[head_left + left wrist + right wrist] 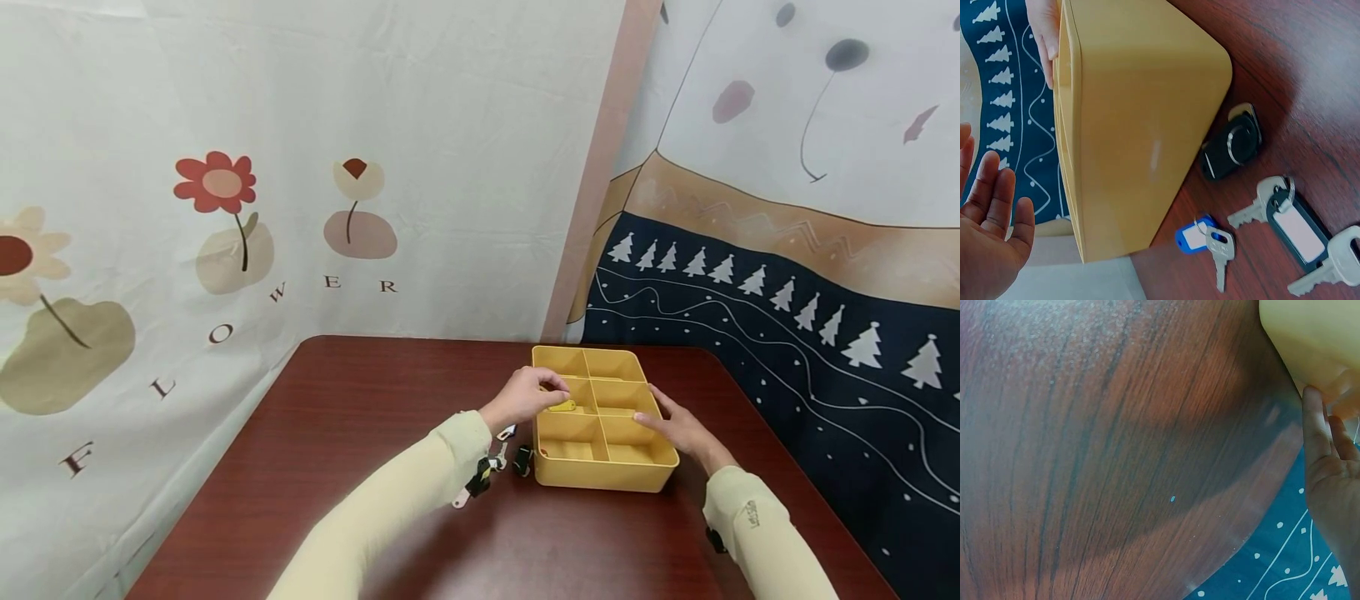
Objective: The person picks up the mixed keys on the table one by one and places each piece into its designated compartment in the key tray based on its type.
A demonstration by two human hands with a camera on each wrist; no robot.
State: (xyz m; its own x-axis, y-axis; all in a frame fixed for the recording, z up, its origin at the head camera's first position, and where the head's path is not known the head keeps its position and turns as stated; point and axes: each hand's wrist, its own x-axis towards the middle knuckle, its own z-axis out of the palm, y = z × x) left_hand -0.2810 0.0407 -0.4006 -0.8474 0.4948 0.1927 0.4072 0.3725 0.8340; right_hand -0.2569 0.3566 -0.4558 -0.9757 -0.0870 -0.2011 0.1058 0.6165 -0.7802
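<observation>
My left hand (528, 393) is over the left side of a yellow six-compartment box (600, 475). Its thumb and index finger pinch a small bright-yellow tag (562, 406) above the middle-left compartment; whether a key hangs from it is hidden. In the left wrist view, the left hand's (991, 225) other fingers are loosely bent and the tag is out of sight. My right hand (678, 429) holds the box's right side, thumb over the rim and fingers along the outer wall. The right wrist view shows its fingers (1317, 425) against the box.
Left of the box, on the dark red table (375, 400), lie a black key fob (1232, 147), a key with a blue tag (1194, 237) and keys with a black tag (1297, 231). A small reddish piece (543, 452) sits in the front-left compartment.
</observation>
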